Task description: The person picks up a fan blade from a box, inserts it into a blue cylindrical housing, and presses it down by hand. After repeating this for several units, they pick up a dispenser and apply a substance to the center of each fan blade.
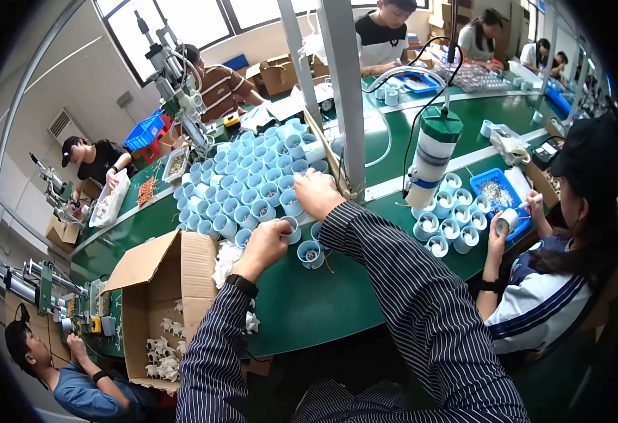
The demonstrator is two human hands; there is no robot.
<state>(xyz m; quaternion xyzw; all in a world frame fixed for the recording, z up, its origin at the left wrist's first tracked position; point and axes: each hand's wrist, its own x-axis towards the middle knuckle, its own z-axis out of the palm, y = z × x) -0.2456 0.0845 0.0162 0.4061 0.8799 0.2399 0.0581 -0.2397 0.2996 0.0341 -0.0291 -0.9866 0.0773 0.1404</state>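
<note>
Many light blue cups [231,189] crowd the green table in front of me, several with small pieces visible inside. My left hand [267,247] is closed, its fingertips at the rim of a cup [292,231] on the near side of the group. Farther forward, my right hand [316,194] reaches over the cups with its fingers bent together, beside a cup [291,203]; what they hold is hidden. Nearest me stands a separate cup [310,255] with small parts and a thin wire in it.
An open cardboard box [190,264] holding white pieces stands at left, beside white crumpled bags [226,262]. A white-and-green cylinder [432,155] hangs at right above cups with white filling [451,229]. A metal post [344,92] rises ahead. A co-worker [563,261] sits close at right.
</note>
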